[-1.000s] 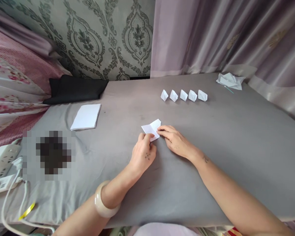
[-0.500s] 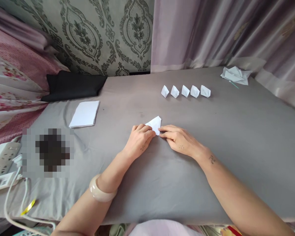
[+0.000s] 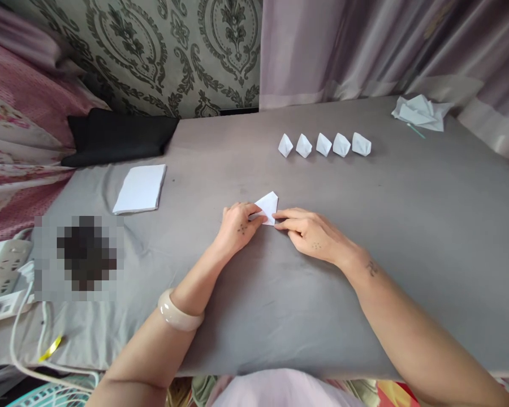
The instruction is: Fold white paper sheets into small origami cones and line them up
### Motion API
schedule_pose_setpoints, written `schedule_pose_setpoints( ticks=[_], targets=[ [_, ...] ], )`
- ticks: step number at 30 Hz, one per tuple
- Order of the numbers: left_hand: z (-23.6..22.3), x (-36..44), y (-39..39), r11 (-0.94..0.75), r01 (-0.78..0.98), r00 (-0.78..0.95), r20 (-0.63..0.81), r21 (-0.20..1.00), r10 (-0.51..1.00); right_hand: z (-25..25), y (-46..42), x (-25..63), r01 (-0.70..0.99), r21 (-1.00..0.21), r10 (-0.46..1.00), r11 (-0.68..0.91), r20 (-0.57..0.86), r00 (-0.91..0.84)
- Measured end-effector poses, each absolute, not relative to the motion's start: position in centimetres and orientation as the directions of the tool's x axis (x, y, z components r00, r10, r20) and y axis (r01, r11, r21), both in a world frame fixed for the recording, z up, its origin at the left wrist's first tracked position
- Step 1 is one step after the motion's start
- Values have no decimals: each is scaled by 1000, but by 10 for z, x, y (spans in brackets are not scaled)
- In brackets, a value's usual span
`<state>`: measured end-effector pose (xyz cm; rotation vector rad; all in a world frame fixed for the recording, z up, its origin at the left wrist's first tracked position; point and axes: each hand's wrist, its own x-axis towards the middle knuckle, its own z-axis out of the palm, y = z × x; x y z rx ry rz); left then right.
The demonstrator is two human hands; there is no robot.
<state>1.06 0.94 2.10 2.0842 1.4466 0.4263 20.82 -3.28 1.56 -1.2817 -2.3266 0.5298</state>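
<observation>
A small white folded sheet of paper (image 3: pixel 270 203) lies on the grey cloth in front of me, its pointed corner facing away. My left hand (image 3: pixel 236 225) grips its left side, thumb and fingers closed over the paper. At the right edge, the fingertips and thumb of my right hand (image 3: pixel 309 230) pinch the lower corner. Beyond my hands stands a row of several folded white paper pieces (image 3: pixel 323 145), similar in size to one another. The underside of the paper I hold is hidden.
At the left lies a stack of white paper (image 3: pixel 139 189), with a folded black cloth (image 3: pixel 119 135) behind it. Crumpled white paper (image 3: pixel 422 112) rests at the far right. A power strip (image 3: pixel 4 263) with white cables and a blurred patch (image 3: pixel 85 254) occupy the near left.
My left hand has shifted slightly left on the paper and its fingers have drawn back, so more of the folded sheet shows. The view has tilted a little.
</observation>
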Motion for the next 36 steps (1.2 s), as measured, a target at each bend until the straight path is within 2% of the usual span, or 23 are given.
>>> schedule_pose_setpoints(
  ticks=[8,14,19,24,36],
  targets=[
    [21,12,11,-244,769,353,-75,590,932,16,-32,211,693,-534,865,484,171,-472],
    [19,12,12,-248,773,359,-81,584,930,17,-32,211,704,-424,814,570,173,-554],
    [17,12,9,-233,794,320,-61,562,945,16,-35,207,748,-355,825,560,155,-544],
    [12,7,8,-178,819,224,-19,546,974,18,-36,203,754,-348,828,557,162,-537],
    [6,6,13,-180,785,213,13,593,977,20,-34,199,761,-349,835,547,163,-526]
  ],
)
